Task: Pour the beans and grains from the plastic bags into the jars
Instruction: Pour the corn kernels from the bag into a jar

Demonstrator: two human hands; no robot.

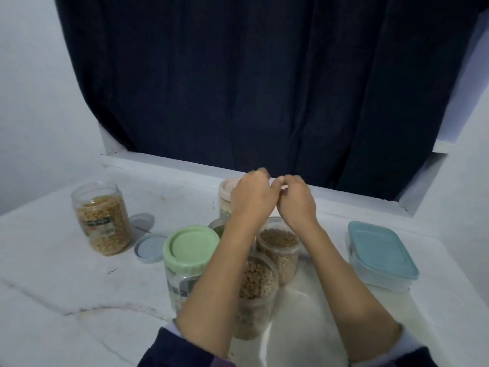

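Over the cluster of jars near the back edge of the white table [53, 260], both hands are raised close together, knuckles almost touching. The left hand [252, 197] and right hand [297, 198] both have their fingers curled in, like they're pinching something small between them, but whatever it is sits hidden behind the hands, so I honestly can't tell what they hold or whether it's a plastic bag at all. Right under the forearms stand two open jars, the far one [279, 247] and the near one [255, 292], both filled with brownish beans or grains, touching or nearly so. Just left of those is a jar with a pale green lid [191, 249] screwed on, and behind it a pink-lidded jar [225, 200] partly covered by the left hand. A dark green thing peeks out between them, too hidden to name. Off to the left, well apart, a lidless jar of yellow grains [103, 221] stands upright, with two loose grey-blue lids lying flat beside it, one nearer [150, 248] and one farther back [142, 221]. On the right sits a rectangular box with a blue lid [381, 254]. Behind everything hangs a dark blue curtain [264, 75].
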